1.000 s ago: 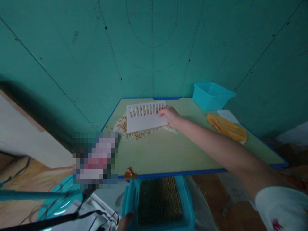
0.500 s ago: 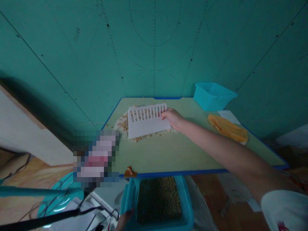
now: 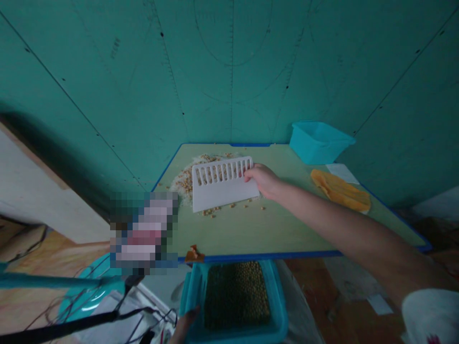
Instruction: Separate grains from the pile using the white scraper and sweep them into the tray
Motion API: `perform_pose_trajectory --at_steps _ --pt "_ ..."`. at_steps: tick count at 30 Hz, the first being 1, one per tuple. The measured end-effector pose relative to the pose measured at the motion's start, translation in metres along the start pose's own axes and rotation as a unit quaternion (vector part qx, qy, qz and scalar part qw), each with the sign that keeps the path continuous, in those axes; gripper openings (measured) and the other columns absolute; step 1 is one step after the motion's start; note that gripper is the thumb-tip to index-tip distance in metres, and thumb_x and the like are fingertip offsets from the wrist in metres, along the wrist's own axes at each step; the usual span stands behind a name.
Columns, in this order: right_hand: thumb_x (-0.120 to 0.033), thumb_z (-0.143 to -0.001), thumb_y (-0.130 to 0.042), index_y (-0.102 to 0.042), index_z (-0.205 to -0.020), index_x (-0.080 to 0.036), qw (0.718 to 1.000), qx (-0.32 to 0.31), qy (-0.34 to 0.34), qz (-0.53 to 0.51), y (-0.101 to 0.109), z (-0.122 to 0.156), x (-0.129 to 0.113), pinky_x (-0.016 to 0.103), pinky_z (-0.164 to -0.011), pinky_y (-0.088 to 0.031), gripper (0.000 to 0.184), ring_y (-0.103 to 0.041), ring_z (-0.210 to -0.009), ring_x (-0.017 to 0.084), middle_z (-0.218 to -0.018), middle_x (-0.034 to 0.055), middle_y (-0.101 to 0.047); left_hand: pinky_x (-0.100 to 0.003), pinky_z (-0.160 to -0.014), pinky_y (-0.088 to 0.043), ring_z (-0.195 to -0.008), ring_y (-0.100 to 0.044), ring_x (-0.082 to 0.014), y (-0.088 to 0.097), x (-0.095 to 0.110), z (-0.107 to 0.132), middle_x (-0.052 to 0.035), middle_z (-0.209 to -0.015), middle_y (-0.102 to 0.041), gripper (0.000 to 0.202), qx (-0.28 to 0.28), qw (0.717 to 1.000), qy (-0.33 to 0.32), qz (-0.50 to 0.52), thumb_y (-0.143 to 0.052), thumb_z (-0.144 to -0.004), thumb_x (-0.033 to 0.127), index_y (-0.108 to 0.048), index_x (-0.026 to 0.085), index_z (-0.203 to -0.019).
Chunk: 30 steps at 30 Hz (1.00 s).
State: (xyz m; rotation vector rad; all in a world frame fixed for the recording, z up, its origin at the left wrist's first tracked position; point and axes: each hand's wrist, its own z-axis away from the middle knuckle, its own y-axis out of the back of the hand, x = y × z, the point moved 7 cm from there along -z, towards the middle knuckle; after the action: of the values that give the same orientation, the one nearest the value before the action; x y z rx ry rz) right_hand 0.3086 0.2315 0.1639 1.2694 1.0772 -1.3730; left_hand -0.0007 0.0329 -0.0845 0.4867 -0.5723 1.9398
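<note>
My right hand (image 3: 263, 179) reaches across the table and grips the right end of a white slotted scraper (image 3: 223, 184), which stands on its long edge on the pale green tabletop (image 3: 251, 229). Behind and left of the scraper lies a spill of small tan grains (image 3: 186, 180), and a few loose grains sit in front of it. Below the table's near edge a teal bin (image 3: 234, 298) holds many such grains. My left hand (image 3: 182, 325) holds that bin at its left rim, fingers curled on it.
An empty teal tub (image 3: 319, 141) stands at the table's far right corner. An orange cloth (image 3: 340, 191) and a white sheet (image 3: 340, 173) lie near it. A small orange scrap (image 3: 193, 254) sits at the near edge. A teal wall rises behind.
The scraper has slid towards me, dragging grains away from the pile; a few now lie scattered in front of it. My left hand still holds the bin.
</note>
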Motion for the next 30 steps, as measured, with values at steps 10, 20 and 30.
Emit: perform_pose_trajectory --at_steps 10,20,30 --pt "-0.010 -0.049 -0.048 -0.052 -0.063 -0.017 1.000 -0.005 -0.011 -0.023 0.002 0.019 -0.001 0.032 -0.061 -0.039 0.017 -0.049 -0.064 0.016 -0.063 0.0007 -0.052 -0.042 -0.067 -0.054 -0.091 -0.064 -0.0398 -0.004 0.001 0.023 -0.0061 -0.065 -0.074 0.060 0.093 0.991 0.095 0.026 -0.066 -0.039 0.022 -0.065 0.017 -0.099" --pt "-0.009 -0.047 -0.048 -0.052 -0.060 -0.018 0.998 0.002 -0.043 -0.038 0.009 0.029 0.004 0.032 -0.061 -0.038 0.017 -0.047 -0.063 0.016 -0.057 -0.0007 -0.050 -0.044 -0.080 -0.050 -0.098 -0.061 -0.0378 -0.002 0.004 0.018 -0.0044 -0.063 -0.072 0.034 0.018 0.999 -0.024 0.025 -0.073 -0.045 0.031 -0.068 0.021 -0.078" --pt "-0.008 -0.046 -0.050 -0.052 -0.056 -0.018 0.996 -0.001 -0.047 -0.073 0.009 0.054 0.004 0.030 -0.060 -0.035 0.014 -0.044 -0.062 0.015 -0.057 -0.0001 -0.050 -0.043 -0.078 -0.051 -0.093 -0.064 -0.0361 -0.019 0.013 0.041 -0.0052 -0.066 -0.073 0.033 -0.034 0.998 -0.034 0.031 -0.074 -0.047 0.033 -0.069 0.020 -0.076"
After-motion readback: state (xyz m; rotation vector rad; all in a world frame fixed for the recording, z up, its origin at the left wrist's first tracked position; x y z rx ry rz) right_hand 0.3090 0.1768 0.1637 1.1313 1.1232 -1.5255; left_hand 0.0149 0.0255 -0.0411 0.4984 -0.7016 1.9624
